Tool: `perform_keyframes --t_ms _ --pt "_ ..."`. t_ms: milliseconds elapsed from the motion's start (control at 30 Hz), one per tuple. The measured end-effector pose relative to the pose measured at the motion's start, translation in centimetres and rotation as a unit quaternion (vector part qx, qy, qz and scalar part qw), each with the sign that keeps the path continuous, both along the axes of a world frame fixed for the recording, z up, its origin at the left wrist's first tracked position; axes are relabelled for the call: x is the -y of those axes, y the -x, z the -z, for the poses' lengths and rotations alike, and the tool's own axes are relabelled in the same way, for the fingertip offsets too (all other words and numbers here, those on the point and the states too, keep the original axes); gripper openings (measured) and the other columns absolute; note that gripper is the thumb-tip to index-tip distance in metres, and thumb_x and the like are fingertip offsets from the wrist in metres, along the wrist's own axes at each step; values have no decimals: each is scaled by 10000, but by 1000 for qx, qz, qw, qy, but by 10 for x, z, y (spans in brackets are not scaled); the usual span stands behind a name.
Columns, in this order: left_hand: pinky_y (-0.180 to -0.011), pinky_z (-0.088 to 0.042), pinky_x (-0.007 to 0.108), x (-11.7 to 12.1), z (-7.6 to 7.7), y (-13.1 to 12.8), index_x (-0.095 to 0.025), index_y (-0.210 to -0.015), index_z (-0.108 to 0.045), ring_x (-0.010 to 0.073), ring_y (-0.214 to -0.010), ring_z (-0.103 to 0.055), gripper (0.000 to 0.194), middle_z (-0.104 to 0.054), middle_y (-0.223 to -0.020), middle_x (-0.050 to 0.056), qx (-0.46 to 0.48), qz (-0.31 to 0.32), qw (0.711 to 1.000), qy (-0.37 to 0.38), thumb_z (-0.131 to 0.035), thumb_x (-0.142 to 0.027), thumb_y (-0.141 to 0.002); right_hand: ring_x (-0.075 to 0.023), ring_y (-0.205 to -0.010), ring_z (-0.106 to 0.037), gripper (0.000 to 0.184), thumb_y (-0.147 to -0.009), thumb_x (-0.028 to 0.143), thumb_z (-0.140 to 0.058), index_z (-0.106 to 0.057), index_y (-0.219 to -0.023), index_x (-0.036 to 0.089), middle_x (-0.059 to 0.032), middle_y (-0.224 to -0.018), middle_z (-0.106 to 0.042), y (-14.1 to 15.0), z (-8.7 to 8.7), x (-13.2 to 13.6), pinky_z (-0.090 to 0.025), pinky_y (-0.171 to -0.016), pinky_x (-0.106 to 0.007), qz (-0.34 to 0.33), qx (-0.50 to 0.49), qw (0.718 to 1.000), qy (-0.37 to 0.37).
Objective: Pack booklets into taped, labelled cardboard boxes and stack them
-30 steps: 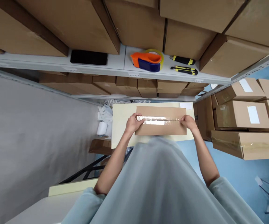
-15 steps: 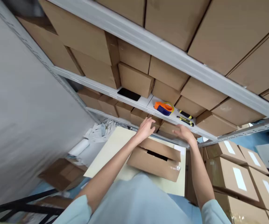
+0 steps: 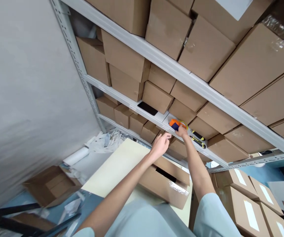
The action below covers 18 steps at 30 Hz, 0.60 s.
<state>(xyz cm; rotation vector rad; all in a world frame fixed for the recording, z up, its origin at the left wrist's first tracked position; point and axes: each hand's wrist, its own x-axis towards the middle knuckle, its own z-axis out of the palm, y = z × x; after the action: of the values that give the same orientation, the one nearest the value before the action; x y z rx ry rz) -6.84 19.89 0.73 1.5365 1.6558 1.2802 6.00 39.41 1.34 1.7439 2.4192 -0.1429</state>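
On the middle shelf lies an orange and dark blue tape dispenser (image 3: pixel 175 124) with a yellow-rimmed roll. My right hand (image 3: pixel 182 131) has its fingers closed on the dispenser, which still rests at the shelf's front. Holding nothing, my left hand (image 3: pixel 161 144) hovers just below the shelf edge, its fingers loosely bent and apart. Beneath my hands a cardboard box (image 3: pixel 156 186) sits on a pale yellow board (image 3: pixel 112 168); a dark gap runs between its top flaps. Shiny clear tape shows at the box's right end.
Two yellow-and-black utility knives (image 3: pixel 197 141) lie right of the dispenser, and a black phone-like slab (image 3: pixel 147 108) lies left. Cardboard boxes fill the metal rack (image 3: pixel 198 84). Labelled boxes (image 3: pixel 245 204) are stacked at right. An open carton (image 3: pixel 52 186) stands at lower left.
My right hand has reached up and forward to the shelf and taken hold of the tape dispenser. My left hand stays empty near the shelf edge. The camera view has shifted.
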Motion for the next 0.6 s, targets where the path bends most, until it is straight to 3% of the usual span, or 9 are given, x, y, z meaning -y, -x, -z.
perform_keyframes --t_ms 167,300,367,433,533,600 --pt "-1157 -567 424 24 7 -1 -242 -1233 -688 213 -1250 -766 392 -828 -1288 54 63 -12 998 12 -480 -44 -967 -364 -1304 -690 525 -1024 240 -596 -498 -1497 36 -286 -1369 -713 -10 3 1 -489 -1143 -448 27 -96 995 -14" --pt "-1122 -594 400 52 23 6 -232 -1239 -716 218 -1242 -773 395 -827 -1283 66 91 -14 996 -4 -474 -62 -976 -317 -1243 -680 512 -1088 389 -493 -468 -1489 72 -245 -1365 -697 -25 18 42 -521 -1098 -440 15 -216 975 -42" --pt "-1097 -610 390 70 34 8 -235 -1253 -733 222 -1227 -779 405 -824 -1285 65 106 -18 994 -8 -475 -80 -981 -290 -1151 -684 531 -1081 549 -507 -540 -1393 121 -193 -1288 -720 -36 30 83 -550 -1048 -431 2 -370 928 -40" --pt "-1085 -617 386 85 43 6 -245 -1268 -740 224 -1210 -779 382 -820 -1278 56 119 -20 992 -19 -505 -118 -995 -275 -1086 -688 558 -1006 670 -617 -617 -1268 177 -135 -1192 -746 -43 39 134 -564 -1027 -433 -2 -533 846 -7" --pt "-1058 -623 377 102 49 -5 -244 -1242 -743 222 -1160 -774 270 -802 -1253 57 129 -11 990 -55 -599 -207 -1016 -265 -1147 -705 501 -992 611 -699 -656 -1288 208 -114 -1256 -759 -43 42 208 -547 -1091 -439 24 -620 781 71" --pt "-1003 -634 353 111 50 -13 -232 -1213 -733 210 -1089 -775 217 -787 -1224 65 135 -6 988 -71 -626 -231 -1025 -263 -1193 -705 496 -989 587 -715 -668 -1321 222 -108 -1298 -762 -36 40 245 -534 -1127 -444 53 -652 752 80"
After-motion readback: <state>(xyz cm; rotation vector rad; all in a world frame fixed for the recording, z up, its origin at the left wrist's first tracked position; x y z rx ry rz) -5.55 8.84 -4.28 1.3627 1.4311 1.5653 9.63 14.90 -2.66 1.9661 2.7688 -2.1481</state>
